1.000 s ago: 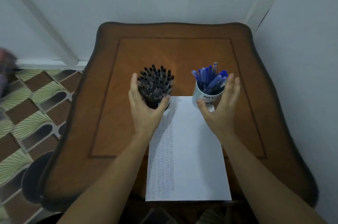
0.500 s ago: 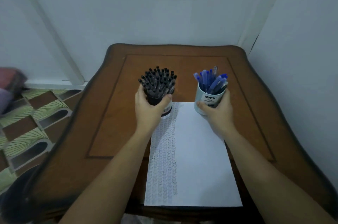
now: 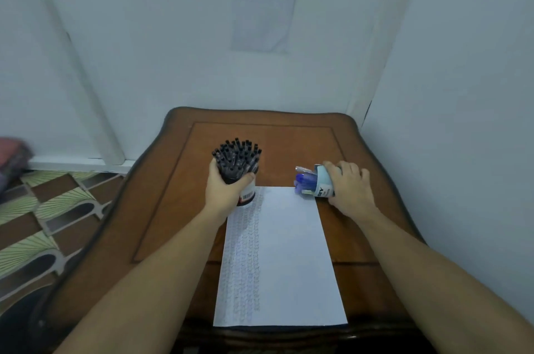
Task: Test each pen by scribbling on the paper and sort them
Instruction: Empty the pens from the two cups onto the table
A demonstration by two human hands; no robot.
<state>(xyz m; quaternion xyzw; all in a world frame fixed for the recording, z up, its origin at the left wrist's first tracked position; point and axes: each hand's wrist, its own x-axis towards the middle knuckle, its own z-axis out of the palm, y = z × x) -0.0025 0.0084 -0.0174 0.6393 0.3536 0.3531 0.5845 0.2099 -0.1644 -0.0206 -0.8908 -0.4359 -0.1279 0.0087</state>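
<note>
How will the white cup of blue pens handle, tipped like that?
Tipped on its side in the right hand, the white cup will likely spill its loose blue pens onto the paper. The round pens may roll.

A single wide-angle view from the person's head looks forward and down along both forearms. The left hand (image 3: 227,191) and right hand (image 3: 351,188) sit near the middle of the picture, at arm's reach from the lens. Nearer than the hands, the paper (image 3: 289,252) runs toward the bottom edge; beyond them the table (image 3: 260,136) ends at a wall (image 3: 173,35) that fills the upper half. Straight lines lean and bow outward of either hand, toward the picture's sides
</note>
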